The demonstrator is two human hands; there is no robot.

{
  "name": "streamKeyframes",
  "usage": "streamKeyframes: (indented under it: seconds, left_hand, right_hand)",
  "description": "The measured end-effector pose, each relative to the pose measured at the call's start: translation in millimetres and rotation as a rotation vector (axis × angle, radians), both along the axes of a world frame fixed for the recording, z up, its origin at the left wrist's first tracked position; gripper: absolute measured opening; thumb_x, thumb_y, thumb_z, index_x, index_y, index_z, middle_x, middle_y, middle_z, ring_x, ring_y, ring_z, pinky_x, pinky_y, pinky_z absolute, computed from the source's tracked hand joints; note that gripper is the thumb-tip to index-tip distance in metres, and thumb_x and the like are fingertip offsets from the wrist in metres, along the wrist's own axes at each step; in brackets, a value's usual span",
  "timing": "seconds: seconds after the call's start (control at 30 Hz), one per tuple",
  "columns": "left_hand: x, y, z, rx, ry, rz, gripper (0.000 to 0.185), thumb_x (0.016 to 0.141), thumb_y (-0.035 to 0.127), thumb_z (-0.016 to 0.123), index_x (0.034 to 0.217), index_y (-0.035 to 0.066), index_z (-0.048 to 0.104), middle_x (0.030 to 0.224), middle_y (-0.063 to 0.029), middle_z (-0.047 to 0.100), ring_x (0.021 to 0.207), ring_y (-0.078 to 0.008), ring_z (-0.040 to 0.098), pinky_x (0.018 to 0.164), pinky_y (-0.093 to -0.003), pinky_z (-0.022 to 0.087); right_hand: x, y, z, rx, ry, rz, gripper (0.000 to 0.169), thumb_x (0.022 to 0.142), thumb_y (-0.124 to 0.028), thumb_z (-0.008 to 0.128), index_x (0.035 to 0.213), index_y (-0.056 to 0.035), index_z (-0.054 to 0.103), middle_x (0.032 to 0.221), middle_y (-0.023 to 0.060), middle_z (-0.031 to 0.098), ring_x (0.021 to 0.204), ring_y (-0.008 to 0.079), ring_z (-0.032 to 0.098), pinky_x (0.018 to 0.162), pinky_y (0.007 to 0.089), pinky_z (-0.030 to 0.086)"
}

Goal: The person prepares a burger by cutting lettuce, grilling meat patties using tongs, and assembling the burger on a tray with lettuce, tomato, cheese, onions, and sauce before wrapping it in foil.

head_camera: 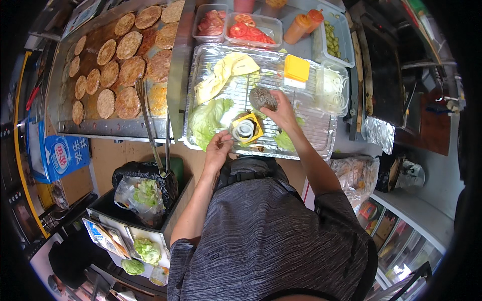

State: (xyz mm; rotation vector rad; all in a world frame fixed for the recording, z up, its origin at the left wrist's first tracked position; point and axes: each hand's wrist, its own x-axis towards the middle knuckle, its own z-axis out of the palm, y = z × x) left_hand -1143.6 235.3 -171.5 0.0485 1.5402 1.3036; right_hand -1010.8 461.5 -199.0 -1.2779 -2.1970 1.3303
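Note:
A dark bun top with a speckled crust [262, 98] is pinched in my right hand [282, 109], just above the foil-lined wire rack tray [312, 131]. In front of it sits an open burger with a yellow cheese slice [257, 132] and white onion rings [244, 129] on top. My left hand [219, 147] is at the burger's left edge, fingers loosely curled and apart, nothing visible in them. Lettuce leaves [207, 118] lie to the left, below a crumpled pale yellow cloth [226, 73]. Stacked orange cheese slices [296, 67] lie at the tray's back right.
Left is a griddle with several patties [130, 71]; metal tongs [145, 113] hang over its front edge. Behind the tray stand tomato slices [250, 32] and sauce bottles [297, 28]. Pickles [331, 41] and sliced onions [331, 88] are at right. A lined bin [124, 169] stands below left.

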Motion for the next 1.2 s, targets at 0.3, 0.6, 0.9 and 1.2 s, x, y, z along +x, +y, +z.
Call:
streamKeyframes:
  seconds: [0.3,0.6,0.9,1.2]
  left_hand:
    - [-0.7,1.4,-3.0,0.021,0.023,-0.018,0.034,0.091,0.008,0.059,0.124,0.005,0.05,0.109,-0.0053,0.062,0.099,-0.015,0.06,0.081,-0.0272,0.047]
    - [-1.0,0.2,-5.5,0.022,0.024,0.09,0.043,0.091,0.022,0.061,0.127,0.005,0.047,0.113,-0.0074,0.059,0.102,-0.016,0.058,0.085,-0.029,0.046]
    - [8.4,20.2,-9.3,-0.138,0.044,-0.032,0.08,0.08,0.027,0.074,0.138,-0.003,0.028,0.12,-0.0159,0.049,0.104,-0.0218,0.054,0.084,-0.0312,0.047]
    - [8.9,19.8,-18.3,-0.097,-0.113,0.063,0.065,0.081,0.018,0.069,0.135,0.007,0.033,0.111,-0.0061,0.049,0.104,-0.0182,0.053,0.088,-0.0353,0.044]
  right_hand:
    - [16.7,-44.7,42.9,-0.313,0.124,-0.04,0.062,0.073,-0.016,0.076,0.125,-0.0027,0.045,0.118,0.0143,0.055,0.107,0.0219,0.055,0.092,0.0323,0.045]
    - [12.4,-69.3,67.4,0.143,-0.051,0.327,0.065,0.073,-0.024,0.075,0.129,-0.0075,0.046,0.129,0.0135,0.044,0.121,0.0306,0.044,0.103,0.0416,0.037]
    - [11.0,-67.1,52.7,-0.057,0.036,0.255,0.072,0.075,-0.032,0.074,0.133,-0.0054,0.04,0.133,0.0167,0.042,0.124,0.0327,0.042,0.104,0.0418,0.036]
    - [4.9,-49.4,25.2,-0.698,0.013,0.041,0.079,0.078,-0.033,0.073,0.138,0.0007,0.033,0.137,0.023,0.038,0.127,0.0314,0.038,0.105,0.0412,0.033]
